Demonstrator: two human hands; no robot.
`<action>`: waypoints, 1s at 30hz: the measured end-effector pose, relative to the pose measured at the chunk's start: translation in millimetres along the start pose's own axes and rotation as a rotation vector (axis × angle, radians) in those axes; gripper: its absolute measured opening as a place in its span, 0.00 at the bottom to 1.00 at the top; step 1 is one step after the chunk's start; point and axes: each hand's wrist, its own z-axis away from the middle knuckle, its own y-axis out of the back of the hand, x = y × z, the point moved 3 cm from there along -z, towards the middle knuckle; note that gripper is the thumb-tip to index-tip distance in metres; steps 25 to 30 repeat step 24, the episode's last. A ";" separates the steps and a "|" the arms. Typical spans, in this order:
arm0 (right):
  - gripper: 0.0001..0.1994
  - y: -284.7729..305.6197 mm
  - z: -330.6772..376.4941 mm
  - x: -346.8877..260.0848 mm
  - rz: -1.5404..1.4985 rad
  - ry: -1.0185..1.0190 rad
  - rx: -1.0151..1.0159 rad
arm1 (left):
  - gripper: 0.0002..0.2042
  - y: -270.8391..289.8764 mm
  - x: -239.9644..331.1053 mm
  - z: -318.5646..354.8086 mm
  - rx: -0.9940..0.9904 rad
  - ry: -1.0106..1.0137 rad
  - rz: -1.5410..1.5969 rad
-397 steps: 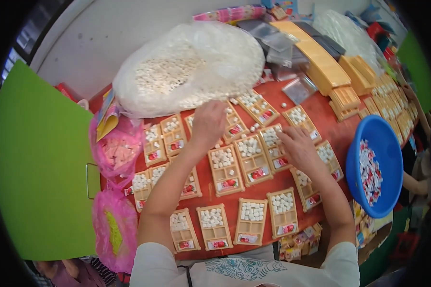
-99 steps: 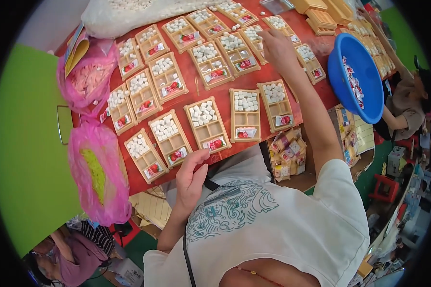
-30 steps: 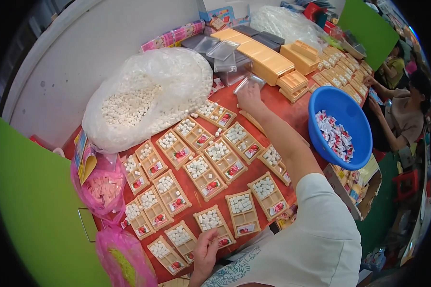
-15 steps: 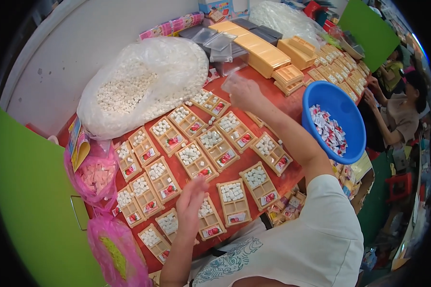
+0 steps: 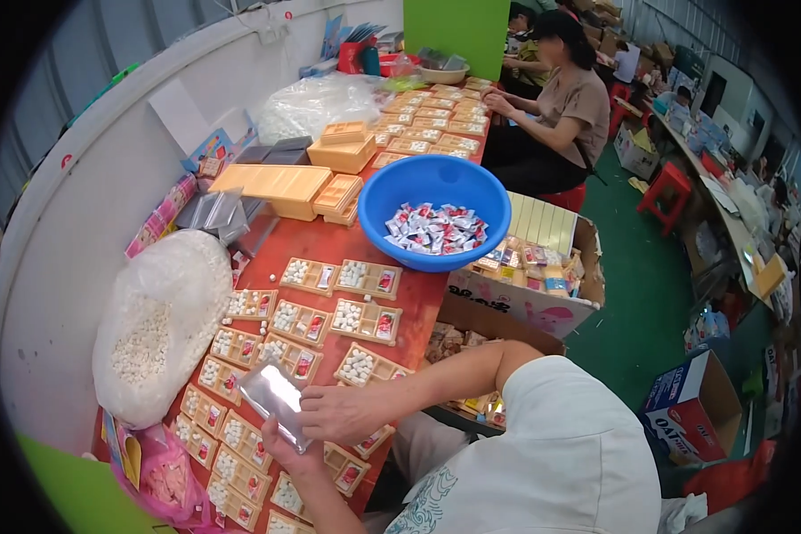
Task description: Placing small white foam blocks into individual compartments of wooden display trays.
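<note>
Over the trays, my left hand grips a shiny clear plastic cover by its near end; I cannot tell if it is one sheet or a stack. My right hand is closed at the cover's right edge, fingers bent against it. Below and around them lie several tan divided trays. Each holds small white pieces in one compartment and a red-and-white sachet in another. Similar clear covers rest farther back, beside stacked tan trays. My hands hide some trays.
A blue basin of sachets stands at the table's right edge. At left sit a clear bag of white pieces and a pink bag. Boxes stand right of the table. A co-worker sits at the far end.
My right hand has come back from the far covers and met my left hand at the plastic cover. The view has swung to the right.
</note>
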 end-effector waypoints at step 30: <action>0.06 -49.1 45.2 -118.6 -1.548 -0.826 -0.075 | 0.46 -9.5 -62.4 201.2 0.272 -0.131 -0.412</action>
